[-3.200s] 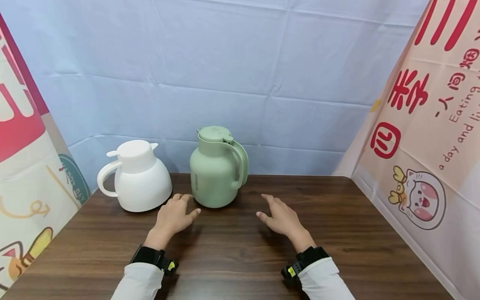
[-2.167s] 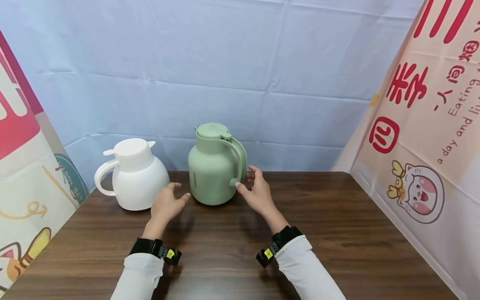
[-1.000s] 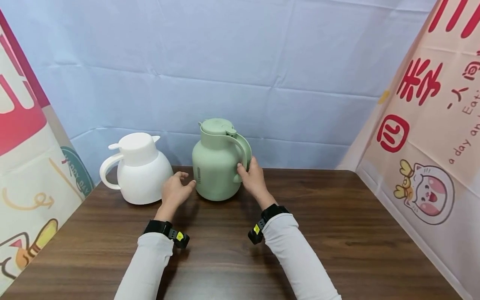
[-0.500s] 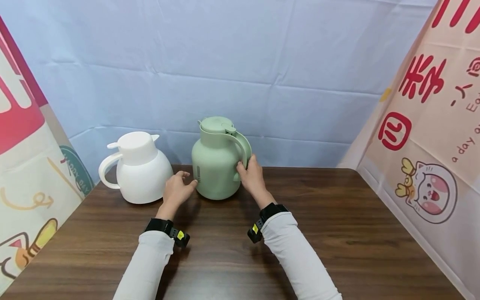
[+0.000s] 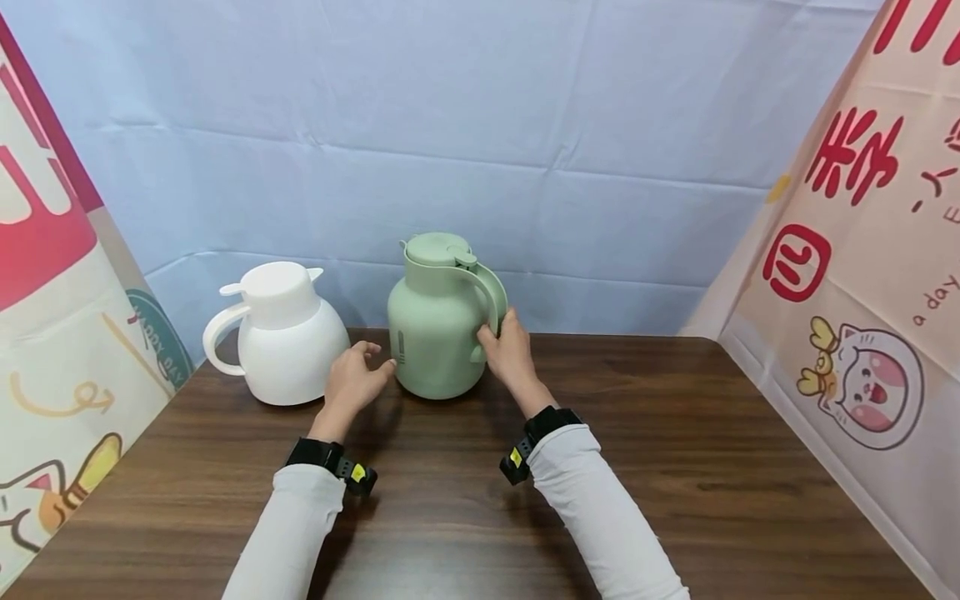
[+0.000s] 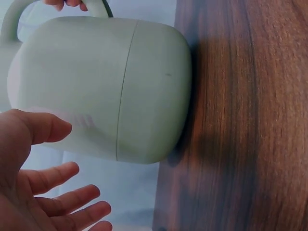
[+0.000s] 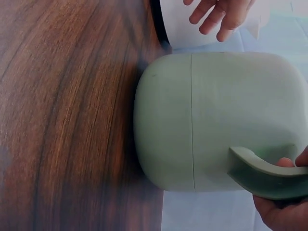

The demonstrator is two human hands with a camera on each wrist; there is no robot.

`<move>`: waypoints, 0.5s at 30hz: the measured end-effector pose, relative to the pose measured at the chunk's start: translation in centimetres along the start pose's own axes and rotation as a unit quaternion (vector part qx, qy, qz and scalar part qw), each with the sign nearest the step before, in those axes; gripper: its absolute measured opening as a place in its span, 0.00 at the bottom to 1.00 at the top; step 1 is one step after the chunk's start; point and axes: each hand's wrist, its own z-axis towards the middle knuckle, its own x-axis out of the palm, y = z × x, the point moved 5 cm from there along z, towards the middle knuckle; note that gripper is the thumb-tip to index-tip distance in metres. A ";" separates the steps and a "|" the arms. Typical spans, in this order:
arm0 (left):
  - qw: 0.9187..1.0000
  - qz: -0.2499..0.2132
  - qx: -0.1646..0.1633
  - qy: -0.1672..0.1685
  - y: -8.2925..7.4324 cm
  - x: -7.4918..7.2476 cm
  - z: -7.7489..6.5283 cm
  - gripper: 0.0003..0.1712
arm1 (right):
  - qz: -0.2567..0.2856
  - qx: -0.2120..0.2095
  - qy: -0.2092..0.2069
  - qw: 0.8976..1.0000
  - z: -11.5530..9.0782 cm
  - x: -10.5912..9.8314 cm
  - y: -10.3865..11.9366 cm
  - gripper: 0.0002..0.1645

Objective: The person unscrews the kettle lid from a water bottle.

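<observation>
A light green thermos jug point(image 5: 433, 333) stands upright on the table, its lid on and its handle toward the right. My right hand point(image 5: 513, 354) grips the lower part of that handle; the right wrist view shows fingers curled round the handle point(image 7: 269, 179). On the jug's other side is my left hand point(image 5: 356, 382), fingers spread and holding nothing. In the left wrist view its thumb point(image 6: 50, 127) is close to the jug's wall; whether it touches cannot be told. Left of that hand stands a white thermos jug point(image 5: 292, 354), its handle pointing left.
The dark wood table point(image 5: 675, 467) reaches back to a pale blue cloth point(image 5: 450, 125). Printed cloths hang at the left point(image 5: 45, 350) and the right point(image 5: 840, 333). Both wrists carry black straps with small cameras.
My right hand has come in from the right and taken hold of the green jug's handle. My left hand has stayed between the two jugs. Over the last half second little has moved.
</observation>
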 end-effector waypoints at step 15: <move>1.000 0.012 0.024 0.010 -0.8 -0.4 -1.1 0.25 | -0.023 0.003 0.000 1.000 -1.3 -1.8 -0.5 0.11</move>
